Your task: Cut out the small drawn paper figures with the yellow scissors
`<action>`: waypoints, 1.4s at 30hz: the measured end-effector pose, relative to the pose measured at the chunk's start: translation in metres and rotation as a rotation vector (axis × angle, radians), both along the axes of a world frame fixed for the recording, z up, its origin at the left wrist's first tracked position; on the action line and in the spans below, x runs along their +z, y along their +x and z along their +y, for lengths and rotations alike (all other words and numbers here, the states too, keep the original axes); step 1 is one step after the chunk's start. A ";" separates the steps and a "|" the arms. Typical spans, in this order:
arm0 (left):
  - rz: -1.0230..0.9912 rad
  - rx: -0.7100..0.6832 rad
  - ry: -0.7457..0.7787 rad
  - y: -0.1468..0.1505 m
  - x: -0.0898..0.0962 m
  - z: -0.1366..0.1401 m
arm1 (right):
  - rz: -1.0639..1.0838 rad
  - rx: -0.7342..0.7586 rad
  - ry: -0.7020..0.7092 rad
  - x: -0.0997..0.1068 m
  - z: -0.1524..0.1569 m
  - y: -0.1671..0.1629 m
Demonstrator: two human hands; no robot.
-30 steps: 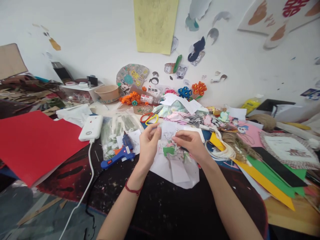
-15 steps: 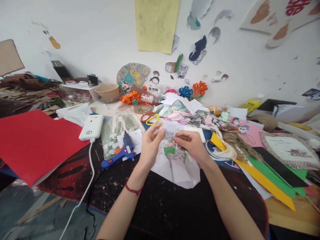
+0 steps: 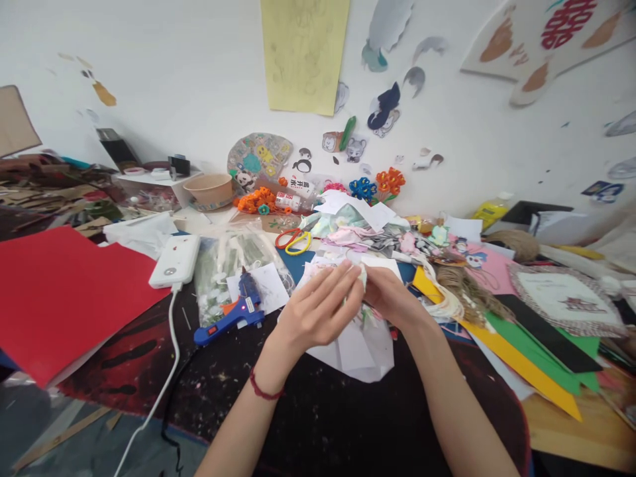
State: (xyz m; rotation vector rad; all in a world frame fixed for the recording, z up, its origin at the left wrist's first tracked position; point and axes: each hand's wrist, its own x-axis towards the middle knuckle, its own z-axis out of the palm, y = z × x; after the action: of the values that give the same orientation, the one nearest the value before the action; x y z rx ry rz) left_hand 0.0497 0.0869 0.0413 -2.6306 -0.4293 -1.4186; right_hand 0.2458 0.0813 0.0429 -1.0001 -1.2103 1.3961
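Observation:
My left hand is closed, its fingers laid together over a small white piece of paper. From the other side my right hand grips the same piece, its fingertips mostly hidden. Little of the paper shows between the hands. Below them a larger white sheet lies on the dark table, with small coloured scraps on it partly covered by my hands. Left of my left hand rests a blue hot glue gun, its small light lit, on a clear plastic bag.
Yellow-and-red-handled scissors lie behind my hands, before a pile of fabric scraps. A white power bank with a cable and a red sheet are at left. White cord and coloured card strips lie at right.
My left hand has turned and swung its fingers across the paper toward my right hand. The paper's drawn face, visible before, is now mostly covered. The view has shifted slightly.

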 end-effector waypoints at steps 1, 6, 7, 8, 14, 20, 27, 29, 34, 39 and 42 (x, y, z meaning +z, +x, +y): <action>0.033 0.015 0.068 -0.001 0.001 -0.001 | 0.014 -0.012 0.012 0.001 -0.001 0.001; 0.065 0.129 0.289 0.000 0.003 -0.003 | 0.027 -0.066 0.086 0.003 -0.001 0.004; 0.060 0.160 0.311 0.000 0.002 -0.003 | 0.019 -0.079 0.098 0.003 -0.001 0.005; 0.047 0.190 0.332 0.001 0.001 -0.002 | 0.010 -0.092 0.112 0.002 0.000 0.006; -0.221 0.377 0.215 0.003 -0.003 0.001 | -0.053 -0.210 0.210 0.003 0.001 0.008; -0.419 0.322 -0.200 0.004 0.000 0.003 | -0.095 -0.243 0.252 0.005 -0.002 0.006; -0.234 0.349 -0.089 0.003 -0.004 0.007 | -0.087 -0.189 0.205 0.003 0.000 0.006; -0.204 0.356 -0.046 0.003 -0.005 0.008 | -0.082 -0.153 0.181 0.002 0.000 0.007; -0.267 0.327 -0.015 0.003 -0.006 0.009 | -0.085 -0.123 0.161 0.002 -0.001 0.006; -0.263 0.293 -0.049 0.001 -0.005 0.005 | -0.123 -0.186 0.223 0.000 0.001 0.007; -0.281 0.240 -0.143 0.000 -0.002 -0.001 | -0.172 -0.239 0.279 0.001 0.001 0.010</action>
State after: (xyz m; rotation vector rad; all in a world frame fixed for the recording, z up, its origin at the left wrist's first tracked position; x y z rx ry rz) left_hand 0.0494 0.0860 0.0395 -2.3820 -0.8760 -1.7330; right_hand 0.2556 0.0826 0.0441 -1.0429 -1.3214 0.9415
